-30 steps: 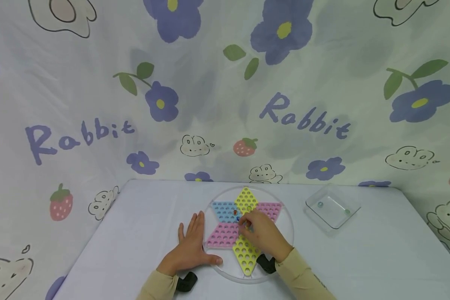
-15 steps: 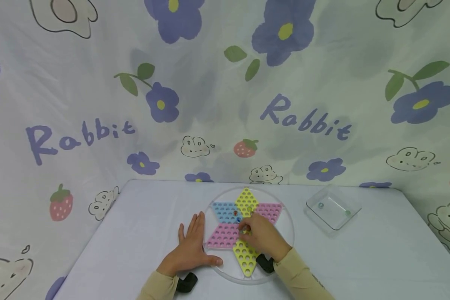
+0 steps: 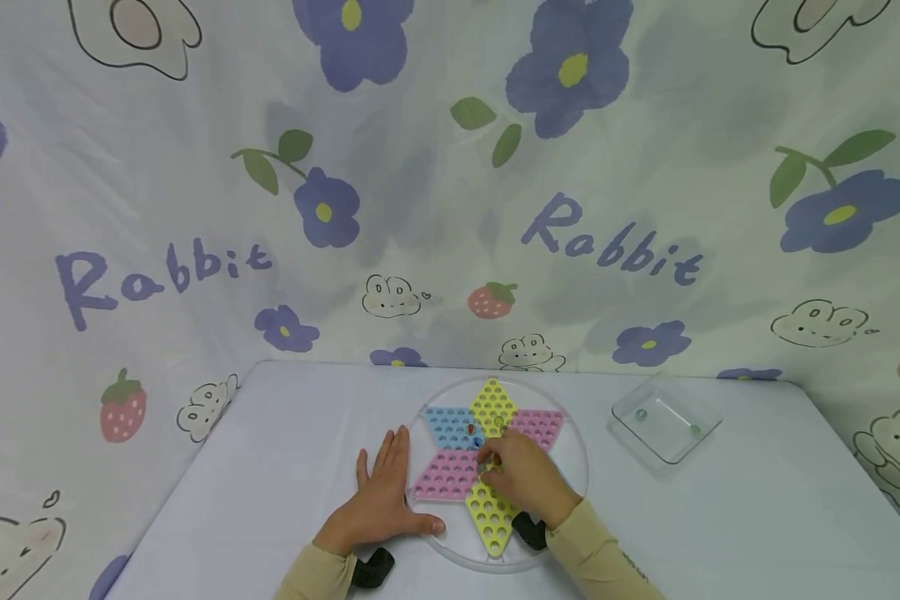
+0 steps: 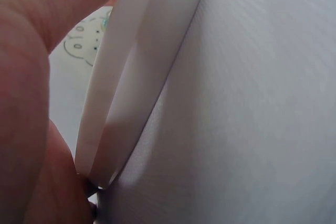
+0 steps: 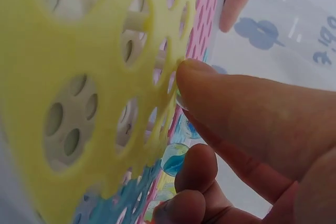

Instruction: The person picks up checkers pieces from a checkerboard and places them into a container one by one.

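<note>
Beige sleeves [image 3: 598,546] reach in from our near side. Fingers straight and spread, our left hand [image 3: 378,500] rests against the left rim of the round clear board [image 3: 510,570], thumb laid over the edge; we see nothing in its grasp. Our right hand [image 3: 527,475] is over the board's middle, thumb and fingers curled nearly together — in the right wrist view we make out the glassy edge of a clear marble [image 5: 180,100] that looks pinched at the thumb tip, mostly hidden.

We judge this the relation that counts: the clear marble lies right under the thumb, close against the board, and being round it has no long axis to line up. We cannot tell whether it sits in a hole. The right hand is the nearer by far. Just beyond its fingertips we find a blue marble [image 3: 477,443] and, past that, an orange marble [image 3: 471,430].

Farther off to the right stands a clear box [image 3: 671,437] with two marbles [image 3: 641,414] inside — well apart from both hands. Behind everything hangs our printed cloth [image 3: 420,208].
</note>
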A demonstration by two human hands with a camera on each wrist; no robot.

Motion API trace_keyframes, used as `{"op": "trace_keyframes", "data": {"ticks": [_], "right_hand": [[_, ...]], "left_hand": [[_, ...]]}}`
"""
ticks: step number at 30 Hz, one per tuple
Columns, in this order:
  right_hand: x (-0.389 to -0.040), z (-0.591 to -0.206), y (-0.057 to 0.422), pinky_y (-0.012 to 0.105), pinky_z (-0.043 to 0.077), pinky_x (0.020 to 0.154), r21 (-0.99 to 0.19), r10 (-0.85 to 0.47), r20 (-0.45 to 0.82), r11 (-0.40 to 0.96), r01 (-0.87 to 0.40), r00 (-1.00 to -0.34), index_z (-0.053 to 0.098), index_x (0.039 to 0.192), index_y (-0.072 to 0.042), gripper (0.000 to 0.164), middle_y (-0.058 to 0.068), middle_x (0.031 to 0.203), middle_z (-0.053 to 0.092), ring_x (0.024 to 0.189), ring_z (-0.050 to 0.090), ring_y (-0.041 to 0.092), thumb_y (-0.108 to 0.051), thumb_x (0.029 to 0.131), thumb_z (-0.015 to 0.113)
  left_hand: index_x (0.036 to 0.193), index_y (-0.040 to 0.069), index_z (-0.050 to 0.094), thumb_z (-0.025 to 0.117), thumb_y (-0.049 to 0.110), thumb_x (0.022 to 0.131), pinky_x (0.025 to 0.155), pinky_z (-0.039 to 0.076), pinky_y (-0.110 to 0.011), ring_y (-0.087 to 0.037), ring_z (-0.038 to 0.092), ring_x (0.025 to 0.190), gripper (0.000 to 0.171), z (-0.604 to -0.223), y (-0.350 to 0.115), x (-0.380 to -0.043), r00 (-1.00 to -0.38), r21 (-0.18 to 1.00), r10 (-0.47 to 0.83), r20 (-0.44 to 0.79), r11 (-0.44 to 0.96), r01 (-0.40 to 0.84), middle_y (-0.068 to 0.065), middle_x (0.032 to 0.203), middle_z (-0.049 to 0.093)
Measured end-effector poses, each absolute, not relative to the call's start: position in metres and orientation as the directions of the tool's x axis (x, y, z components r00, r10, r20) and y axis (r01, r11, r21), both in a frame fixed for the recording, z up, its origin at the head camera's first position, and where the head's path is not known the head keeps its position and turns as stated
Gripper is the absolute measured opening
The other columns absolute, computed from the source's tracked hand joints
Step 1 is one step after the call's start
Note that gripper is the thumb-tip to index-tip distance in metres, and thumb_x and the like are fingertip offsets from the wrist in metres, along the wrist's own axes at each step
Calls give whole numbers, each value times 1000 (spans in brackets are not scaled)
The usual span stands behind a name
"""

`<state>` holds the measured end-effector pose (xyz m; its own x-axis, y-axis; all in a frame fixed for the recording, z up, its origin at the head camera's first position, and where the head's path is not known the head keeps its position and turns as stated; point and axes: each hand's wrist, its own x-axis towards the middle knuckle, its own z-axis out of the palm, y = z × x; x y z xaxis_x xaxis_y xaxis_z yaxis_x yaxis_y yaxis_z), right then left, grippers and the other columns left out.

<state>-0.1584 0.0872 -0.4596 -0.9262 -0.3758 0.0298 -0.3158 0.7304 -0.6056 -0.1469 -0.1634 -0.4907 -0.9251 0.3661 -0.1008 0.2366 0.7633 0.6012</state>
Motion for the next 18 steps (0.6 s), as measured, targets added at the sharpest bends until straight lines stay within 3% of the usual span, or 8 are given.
{"op": "trace_keyframes", "data": {"ticks": [18], "right_hand": [[-151,-447,92,27,46,66,-606,-347,83,726,-324,-934,74,101,-13,13,-4,86,59,78,53,11,-16,89,77]], "left_hand": [[157,-9,-2,83,67,66,110,-16,-67,-40,-8,152,145,-490,-164,-147,-924,596,367,-107,767,236,-26,165,0]]}}
